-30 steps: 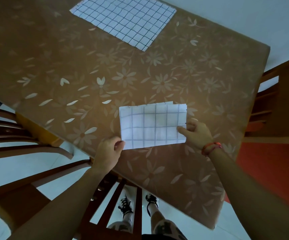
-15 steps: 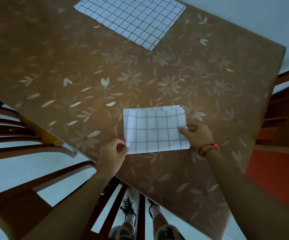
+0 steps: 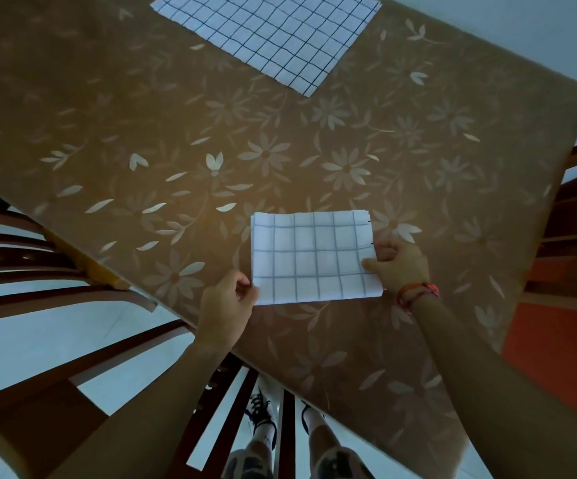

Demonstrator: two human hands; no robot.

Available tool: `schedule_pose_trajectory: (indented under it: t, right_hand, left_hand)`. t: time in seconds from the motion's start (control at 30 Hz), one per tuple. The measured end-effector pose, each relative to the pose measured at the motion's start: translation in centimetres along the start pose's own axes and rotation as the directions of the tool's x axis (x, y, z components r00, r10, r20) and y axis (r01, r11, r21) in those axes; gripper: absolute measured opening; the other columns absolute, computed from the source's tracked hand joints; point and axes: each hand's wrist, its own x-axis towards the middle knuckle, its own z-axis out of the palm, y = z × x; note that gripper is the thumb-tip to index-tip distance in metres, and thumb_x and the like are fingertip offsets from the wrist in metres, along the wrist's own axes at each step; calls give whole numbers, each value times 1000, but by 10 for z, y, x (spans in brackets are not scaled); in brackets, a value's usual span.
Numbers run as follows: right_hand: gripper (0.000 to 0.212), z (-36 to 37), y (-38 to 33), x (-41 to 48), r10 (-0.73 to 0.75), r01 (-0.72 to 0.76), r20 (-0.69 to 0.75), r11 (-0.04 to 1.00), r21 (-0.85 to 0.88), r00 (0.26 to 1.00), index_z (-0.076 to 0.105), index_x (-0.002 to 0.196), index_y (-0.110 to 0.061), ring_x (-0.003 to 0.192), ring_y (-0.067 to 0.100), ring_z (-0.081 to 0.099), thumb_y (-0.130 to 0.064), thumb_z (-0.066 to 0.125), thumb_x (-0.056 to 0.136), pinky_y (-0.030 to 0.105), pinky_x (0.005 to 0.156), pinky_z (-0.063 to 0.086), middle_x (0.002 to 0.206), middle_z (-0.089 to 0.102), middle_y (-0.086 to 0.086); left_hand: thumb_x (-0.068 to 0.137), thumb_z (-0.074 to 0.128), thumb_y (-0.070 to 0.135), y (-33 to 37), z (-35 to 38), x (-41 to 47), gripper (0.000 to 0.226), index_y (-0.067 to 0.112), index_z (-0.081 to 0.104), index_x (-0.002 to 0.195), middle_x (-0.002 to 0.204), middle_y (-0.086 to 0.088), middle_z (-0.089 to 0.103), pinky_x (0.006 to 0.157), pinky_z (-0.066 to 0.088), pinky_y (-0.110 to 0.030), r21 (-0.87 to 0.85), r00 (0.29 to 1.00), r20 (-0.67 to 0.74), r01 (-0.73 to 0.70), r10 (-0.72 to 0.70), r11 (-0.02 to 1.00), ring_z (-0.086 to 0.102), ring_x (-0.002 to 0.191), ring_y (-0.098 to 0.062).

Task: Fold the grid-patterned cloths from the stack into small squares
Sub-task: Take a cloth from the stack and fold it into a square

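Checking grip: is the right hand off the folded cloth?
No, the right hand pinches the folded cloth at its right edge.

Open stretch of table [image 3: 114, 108] between folded cloth [image 3: 314, 257] by near edge and stack [image 3: 273, 32] at far edge; chair backs [image 3: 55, 300] crowding near edge.

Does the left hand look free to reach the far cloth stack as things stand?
Likely yes once it lets go: the left hand pinches the folded cloth, and only bare tablecloth lies before the stack.

Table [image 3: 107, 115], brown floral-patterned top. On it: folded grid cloth [image 3: 311, 257] at 6 o'clock; flat grid cloth [image 3: 273, 32] at 12 o'clock, possibly several layers.
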Motion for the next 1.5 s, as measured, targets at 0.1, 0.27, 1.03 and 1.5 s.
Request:
schedule_pose_trajectory:
  t: [0.1, 0.27, 1.03, 1.5]
  right_hand:
    - [29, 1, -1, 4, -15, 16, 8, 999, -30, 1000, 66, 100, -22, 84, 12, 61, -14, 73, 73, 25, 76, 47, 79, 64, -12]
    - [30, 5, -1, 9, -34, 32, -34, 997, -66, 999, 67, 99, -29, 83, 12, 63, -18, 72, 72, 30, 81, 52, 75, 66, -9]
    - [73, 128, 10, -97, -614, 724, 409, 444, -528, 675, 28, 146, 3, 146, 32, 14, -48, 38, 94, 48, 116, 25, 155, 20, 21]
    - [86, 64, 60, -83, -420, 488, 284, 534, -690, 862, 17, 148, 5, 146, 34, 9, -62, 22, 95, 47, 118, 19, 157, 9, 23]
  left_hand:
    - [87, 68, 18, -2, -2, 5, 11, 12, 59, 87, 77, 2, 57, 59, 43, -22, 208, 972, 26, -233, 233, 950, 53, 68, -13]
    - [89, 59, 24, 2, 3, 33, 34, 7, 55, 119, 134, -15, 49, 96, 47, -41, 468, 822, 255, -566, 510, 679, 47, 125, -30]
    - [100, 22, 49, -27, 10, 57, 70, 1, 19, 151, 160, -18, 13, 119, 16, -48, 610, 816, 409, -577, 408, 543, 8, 149, -25]
    - [95, 19, 56, -24, 7, 58, 80, -2, 14, 151, 160, -20, 9, 119, 14, -48, 622, 829, 418, -559, 371, 548, 10, 148, -30]
